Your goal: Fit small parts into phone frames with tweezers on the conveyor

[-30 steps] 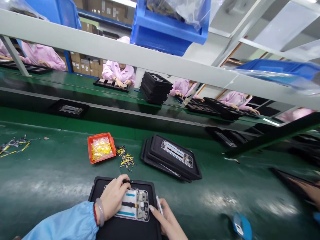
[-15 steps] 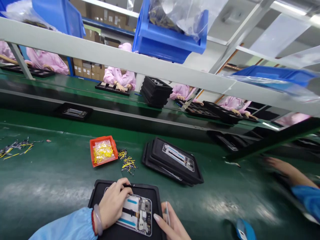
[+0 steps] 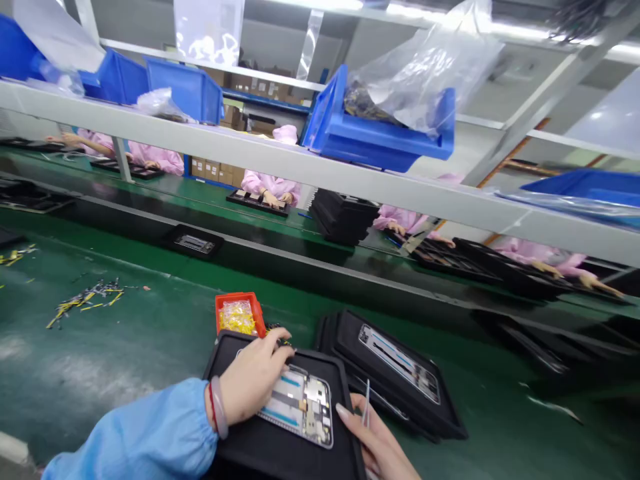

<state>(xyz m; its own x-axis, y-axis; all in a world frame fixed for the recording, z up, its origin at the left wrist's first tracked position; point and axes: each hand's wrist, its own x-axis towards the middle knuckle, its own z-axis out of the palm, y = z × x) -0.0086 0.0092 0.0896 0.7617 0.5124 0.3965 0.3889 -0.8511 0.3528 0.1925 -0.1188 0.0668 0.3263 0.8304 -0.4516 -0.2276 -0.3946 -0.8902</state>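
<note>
Phone mid-frame (image 3: 300, 408) lying flat in black tray (image 3: 280, 350), on green conveyor belt (image 3: 100, 360), tray right in front of the wearer.

Left hand (image 3: 253, 377) curled over the frame's upper-left side, fingertips on it; whether it grips anything, cannot tell. Right hand (image 3: 377, 443) just beside the tray's right edge, narrow pinch on steel tweezers (image 3: 367, 403), tips up, off the frame. Orange bin (image 3: 237, 313) of yellow-tagged parts just past the tray, near left fingertips. Stacked black trays (image 3: 385, 373) touching the tray's right side, another frame on top. Loose yellow-and-black parts (image 3: 87, 298) on belt, well left. Co-workers in pink smocks (image 3: 270, 188) across the line.
</note>
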